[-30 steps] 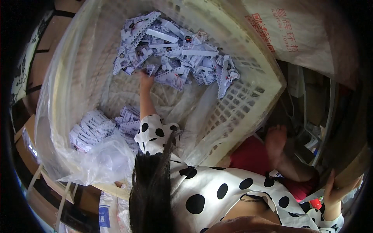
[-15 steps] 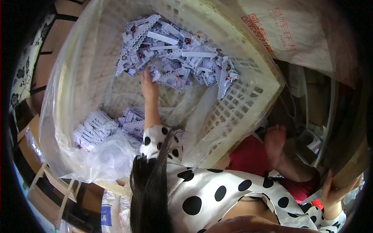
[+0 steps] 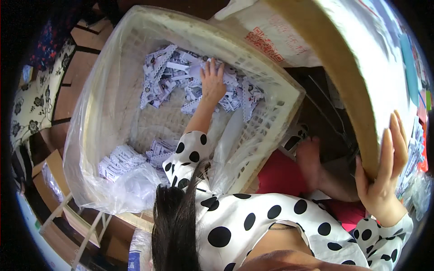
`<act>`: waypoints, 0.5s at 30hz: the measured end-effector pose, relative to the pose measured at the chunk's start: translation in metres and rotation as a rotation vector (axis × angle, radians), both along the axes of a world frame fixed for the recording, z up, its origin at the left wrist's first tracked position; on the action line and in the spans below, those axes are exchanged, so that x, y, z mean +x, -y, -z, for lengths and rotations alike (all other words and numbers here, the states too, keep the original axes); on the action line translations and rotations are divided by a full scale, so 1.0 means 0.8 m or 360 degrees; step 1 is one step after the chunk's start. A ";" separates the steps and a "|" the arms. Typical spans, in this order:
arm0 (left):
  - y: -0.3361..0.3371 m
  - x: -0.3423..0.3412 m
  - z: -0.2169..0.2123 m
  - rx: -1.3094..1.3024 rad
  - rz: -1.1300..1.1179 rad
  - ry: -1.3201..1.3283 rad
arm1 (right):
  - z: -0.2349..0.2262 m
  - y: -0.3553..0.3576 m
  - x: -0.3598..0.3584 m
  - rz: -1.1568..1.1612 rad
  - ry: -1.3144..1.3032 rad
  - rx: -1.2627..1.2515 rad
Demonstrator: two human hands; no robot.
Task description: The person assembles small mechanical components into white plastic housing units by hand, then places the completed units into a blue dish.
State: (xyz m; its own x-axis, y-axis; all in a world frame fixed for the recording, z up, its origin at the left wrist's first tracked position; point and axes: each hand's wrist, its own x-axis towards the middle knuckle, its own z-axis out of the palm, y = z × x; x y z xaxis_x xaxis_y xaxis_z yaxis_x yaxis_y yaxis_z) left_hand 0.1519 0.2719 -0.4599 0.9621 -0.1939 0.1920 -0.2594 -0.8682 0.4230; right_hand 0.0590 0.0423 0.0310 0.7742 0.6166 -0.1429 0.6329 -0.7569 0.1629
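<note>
Head view: left hand (image 3: 212, 83) on paper packets (image 3: 174, 81); lined basket (image 3: 289, 97).

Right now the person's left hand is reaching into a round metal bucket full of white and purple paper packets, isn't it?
Not quite. In the head view the left hand does reach down onto the white and purple paper packets, but they lie in a rectangular cream plastic basket lined with a clear plastic bag, not a round metal bucket.
</note>
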 end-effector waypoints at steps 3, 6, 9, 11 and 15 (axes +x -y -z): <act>-0.016 -0.004 0.007 0.0024 0.0130 -0.0102 | 0.005 0.000 0.002 0.0013 -0.0088 0.0157; -0.012 -0.005 0.007 -0.0099 0.0184 -0.0087 | 0.001 0.000 0.009 0.0024 -0.0125 0.0125; -0.026 -0.003 0.011 -0.0099 0.0428 -0.0094 | 0.007 -0.001 0.017 0.0058 -0.0106 0.0272; -0.027 -0.002 0.000 -0.0105 0.0449 -0.0122 | 0.010 0.001 0.022 0.0077 -0.0059 0.0357; -0.001 0.006 -0.038 -0.0005 0.0495 -0.0241 | 0.012 0.022 0.020 0.0098 -0.0024 0.0538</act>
